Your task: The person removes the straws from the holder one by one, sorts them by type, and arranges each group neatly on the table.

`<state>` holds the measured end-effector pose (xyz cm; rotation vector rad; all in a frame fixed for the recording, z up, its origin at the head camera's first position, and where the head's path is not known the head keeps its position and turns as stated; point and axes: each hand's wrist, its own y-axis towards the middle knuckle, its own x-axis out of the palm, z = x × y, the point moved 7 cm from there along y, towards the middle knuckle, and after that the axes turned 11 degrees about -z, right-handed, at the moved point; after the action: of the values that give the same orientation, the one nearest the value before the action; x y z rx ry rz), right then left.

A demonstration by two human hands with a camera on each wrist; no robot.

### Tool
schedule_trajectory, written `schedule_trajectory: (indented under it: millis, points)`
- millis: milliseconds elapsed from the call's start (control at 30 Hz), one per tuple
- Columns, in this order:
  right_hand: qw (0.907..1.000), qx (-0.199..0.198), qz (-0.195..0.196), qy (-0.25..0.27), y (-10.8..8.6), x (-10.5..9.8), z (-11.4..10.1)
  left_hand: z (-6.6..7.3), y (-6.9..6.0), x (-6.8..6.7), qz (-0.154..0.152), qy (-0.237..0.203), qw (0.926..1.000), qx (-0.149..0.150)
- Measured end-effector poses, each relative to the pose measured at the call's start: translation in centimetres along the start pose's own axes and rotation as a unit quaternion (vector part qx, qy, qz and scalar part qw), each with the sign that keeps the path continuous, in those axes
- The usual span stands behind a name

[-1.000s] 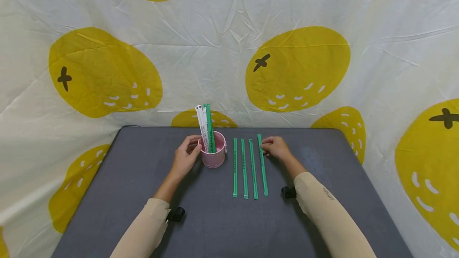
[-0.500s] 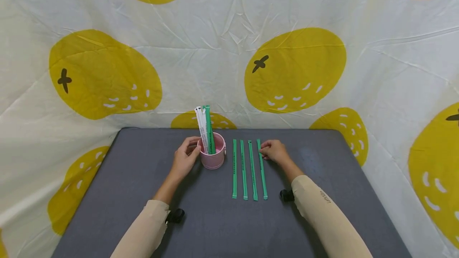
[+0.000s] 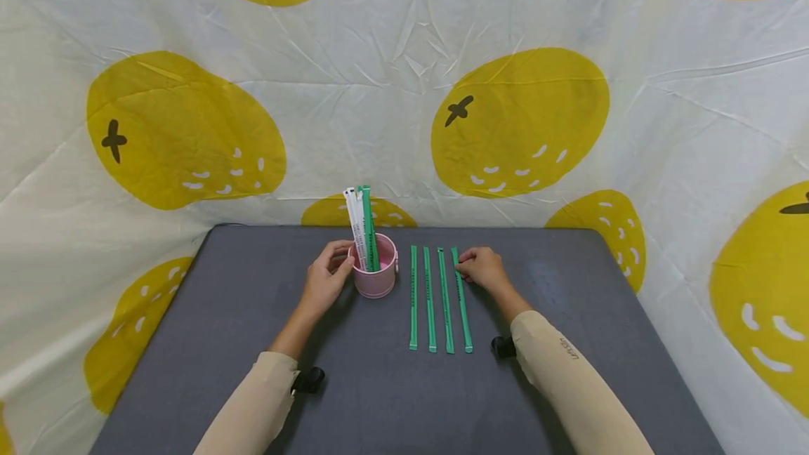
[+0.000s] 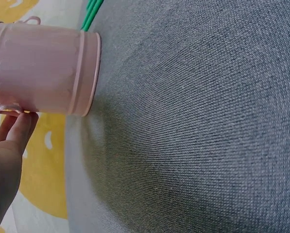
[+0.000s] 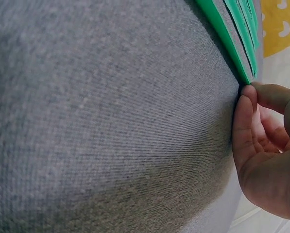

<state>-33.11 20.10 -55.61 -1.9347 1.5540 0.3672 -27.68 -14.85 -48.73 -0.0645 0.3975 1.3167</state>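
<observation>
Several green wrapped straws (image 3: pixel 429 300) lie side by side, roughly parallel, on the dark grey table. My right hand (image 3: pixel 482 267) pinches the rightmost green wrapped straw (image 3: pixel 463 307) near its far end, between thumb and fingertips; the right wrist view shows this pinch at the straw's tip (image 5: pixel 244 77). To the left stands a small pink metal bucket (image 3: pixel 376 285), upright. Its left side is held by my left hand (image 3: pixel 325 279), with fingers and thumb at the small side lug (image 4: pixel 8 108) near the rim. White wrapped straws (image 3: pixel 357 227) and green ones (image 3: pixel 370 234) lean left inside it.
A dark grey cloth-covered table (image 3: pixel 379 399) spreads under everything. Behind it hangs a white curtain (image 3: pixel 366 132) with large yellow fruit prints, close to the table's far edge. A small black camera (image 3: pixel 310 380) sits at the left wrist.
The rightmost straw has shifted slightly toward me and lies more in line with the others. My right hand moved with it; the left hand and bucket stayed in place.
</observation>
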Motion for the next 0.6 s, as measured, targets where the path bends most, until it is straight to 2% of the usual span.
schedule_trajectory:
  millis: [67,167,200,600]
  points:
    - [1.0,0.003,0.001,-0.005,-0.07,-0.02,-0.14,0.76,-0.23,-0.02,0.001,-0.001,1.0,0.002]
    - [0.9999,0.008,0.002,-0.011,-0.18,-0.02,-0.33,0.79,-0.27,-0.04,0.0,-0.003,1.0,0.005]
    - [0.9998,0.012,0.003,-0.014,-0.21,-0.03,-0.38,1.26,-0.35,-0.04,-0.003,-0.004,1.0,0.002]
    - [0.9996,0.02,0.007,-0.017,-0.26,0.08,-0.11,1.15,-0.34,0.05,-0.002,-0.004,1.0,-0.001]
